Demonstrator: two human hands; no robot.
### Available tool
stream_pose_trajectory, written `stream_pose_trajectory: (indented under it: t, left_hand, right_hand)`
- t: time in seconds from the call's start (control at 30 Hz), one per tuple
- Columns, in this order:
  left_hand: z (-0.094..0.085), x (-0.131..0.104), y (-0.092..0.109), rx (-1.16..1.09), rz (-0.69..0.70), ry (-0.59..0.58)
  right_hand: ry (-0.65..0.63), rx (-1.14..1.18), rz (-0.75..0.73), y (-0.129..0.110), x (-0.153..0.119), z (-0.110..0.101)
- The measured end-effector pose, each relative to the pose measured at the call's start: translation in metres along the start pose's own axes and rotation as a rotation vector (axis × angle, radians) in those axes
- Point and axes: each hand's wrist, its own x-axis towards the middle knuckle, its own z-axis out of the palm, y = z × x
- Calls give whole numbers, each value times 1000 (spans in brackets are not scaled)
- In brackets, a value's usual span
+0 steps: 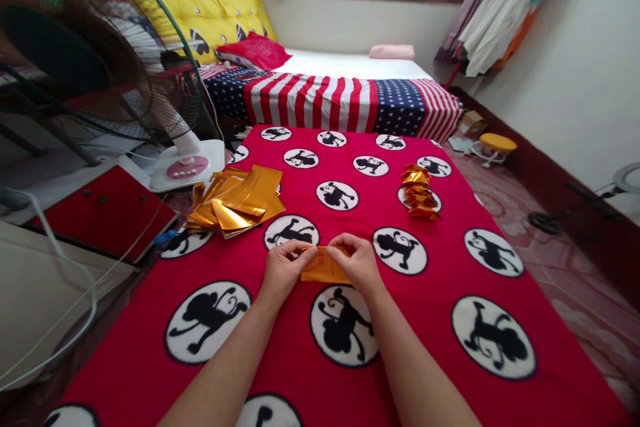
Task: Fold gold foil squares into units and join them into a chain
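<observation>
in the head view, the worktop (pixel 425 320), covered in red cloth with black monkeys in white circles, runs from the near side out to a far edge just short of the bed (pixel 345 63). its right edge slants beside the tiled floor (pixel 555 253), where a yellow stool (pixel 497 142) stands well apart. on the left, the fan (pixel 187 163) stands close to the worktop's edge, near the pile of gold sheets (pixel 245 197), which lies loosely fanned near that edge. a wide stretch of cloth lies between the pile and the folded gold pieces (pixel 419 190), set in a row toward the right edge.

the hands meet near the middle of the worktop. the left hand (pixel 287 263) is closed in a pinch, thumb and fingers on the upper left of a gold sheet (pixel 323 271); the right hand (pixel 357 263) pinches its upper right likewise. whether the sheet's lower edge touches the cloth, i cannot tell.
</observation>
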Motion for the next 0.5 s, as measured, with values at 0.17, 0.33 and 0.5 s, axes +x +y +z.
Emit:
stream_pose_trajectory:
  t: [0.17,0.33,0.5]
  left_hand:
    - [0,-1,-2,-16,24,-28]
    - [1,-3,-5,-13,71,-76]
    - [0,-4,-2,-9,113,-93]
  right_hand:
    - [-6,-198,-110,-8,3,-9]
    - [-19,-385,-225,-22,1,-6]
    - [-11,-403,-183,-22,1,0]
